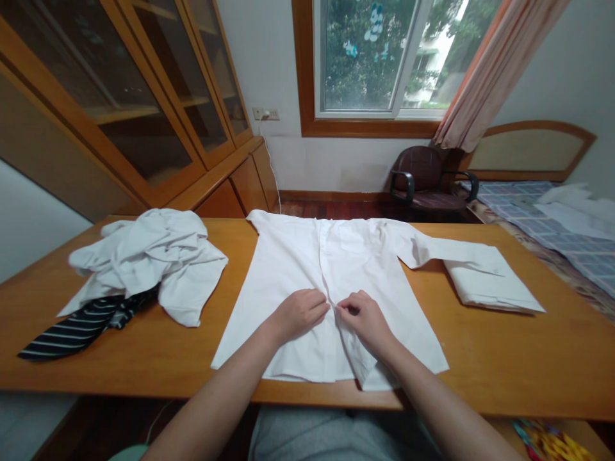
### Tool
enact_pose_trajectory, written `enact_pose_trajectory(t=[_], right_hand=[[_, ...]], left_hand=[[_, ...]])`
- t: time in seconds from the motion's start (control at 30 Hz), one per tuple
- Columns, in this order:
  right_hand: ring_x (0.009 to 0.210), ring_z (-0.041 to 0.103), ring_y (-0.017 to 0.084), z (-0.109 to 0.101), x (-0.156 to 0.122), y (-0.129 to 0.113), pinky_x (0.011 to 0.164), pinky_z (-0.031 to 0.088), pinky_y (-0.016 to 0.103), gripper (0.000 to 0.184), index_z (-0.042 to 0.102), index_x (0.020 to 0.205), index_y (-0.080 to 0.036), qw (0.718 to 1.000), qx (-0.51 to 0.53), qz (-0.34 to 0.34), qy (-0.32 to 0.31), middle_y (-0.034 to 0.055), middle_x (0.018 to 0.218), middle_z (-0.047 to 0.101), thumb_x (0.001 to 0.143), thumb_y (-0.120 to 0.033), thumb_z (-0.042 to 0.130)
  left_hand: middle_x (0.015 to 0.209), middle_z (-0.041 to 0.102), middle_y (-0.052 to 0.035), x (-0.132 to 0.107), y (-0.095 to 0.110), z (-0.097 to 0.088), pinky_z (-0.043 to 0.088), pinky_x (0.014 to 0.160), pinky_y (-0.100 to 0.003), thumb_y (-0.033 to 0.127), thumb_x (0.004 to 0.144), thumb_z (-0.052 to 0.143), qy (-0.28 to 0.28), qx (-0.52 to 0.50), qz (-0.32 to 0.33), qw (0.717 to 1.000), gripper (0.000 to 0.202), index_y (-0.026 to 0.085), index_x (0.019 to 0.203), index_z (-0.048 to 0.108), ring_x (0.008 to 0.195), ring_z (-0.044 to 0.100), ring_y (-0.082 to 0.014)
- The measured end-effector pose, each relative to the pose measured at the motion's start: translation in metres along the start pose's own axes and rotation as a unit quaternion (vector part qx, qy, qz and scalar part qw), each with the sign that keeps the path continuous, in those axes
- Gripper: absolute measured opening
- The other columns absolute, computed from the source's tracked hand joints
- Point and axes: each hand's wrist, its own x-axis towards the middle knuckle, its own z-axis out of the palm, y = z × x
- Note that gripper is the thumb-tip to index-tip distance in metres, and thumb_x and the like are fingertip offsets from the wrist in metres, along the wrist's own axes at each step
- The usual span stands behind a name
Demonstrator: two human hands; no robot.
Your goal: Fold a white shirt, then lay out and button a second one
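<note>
A white button-up shirt [288,269] lies spread on the wooden table in front of me, its front placket running down the middle. My left hand [302,312] rests on the left front panel, fingers pinched at the placket edge. Just beside it, my right hand [362,317] pinches the edge of the right front panel between thumb and fingers. Below my hands the two panels part, and the right one's lower corner is turned back. Any button between the fingertips is too small to make out. One sleeve reaches right, over a folded white garment [494,282].
On the left of the table [504,358] lies a crumpled white garment [158,256] with a black striped tie [72,330] partly under it. Beyond the table stand a glass-fronted cabinet [202,128], an office chair [425,173] and a bed [552,205].
</note>
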Motion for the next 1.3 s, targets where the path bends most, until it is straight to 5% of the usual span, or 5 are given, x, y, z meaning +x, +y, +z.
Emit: enact_pose_trajectory(t=[0.57,1.3], right_hand=[[0.071,0.058,0.018,0.0013,-0.0011,-0.0019,0.069,0.041,0.030,0.015,0.077,0.075,-0.023,1.000,0.002,0.008,0.001,0.0011,0.067,0.069,0.084,-0.017,0.066],[0.071,0.060,0.019,0.0009,-0.0017,-0.0010,0.067,0.043,0.029,0.016,0.079,0.078,-0.025,0.999,0.030,0.012,0.004,0.0010,0.067,0.072,0.085,-0.018,0.067]], left_hand=[[0.078,0.059,-0.0031,0.0025,0.0001,0.0034,0.048,0.068,-0.031,0.019,0.098,0.048,0.057,0.017,0.033,0.998,0.017,0.017,0.086,0.060,0.074,0.056,-0.0168],[0.078,0.058,-0.0032,0.0049,0.0013,0.0013,0.047,0.067,-0.030,0.018,0.099,0.045,0.037,0.025,0.023,0.999,0.021,0.018,0.084,0.059,0.073,0.055,-0.0163]])
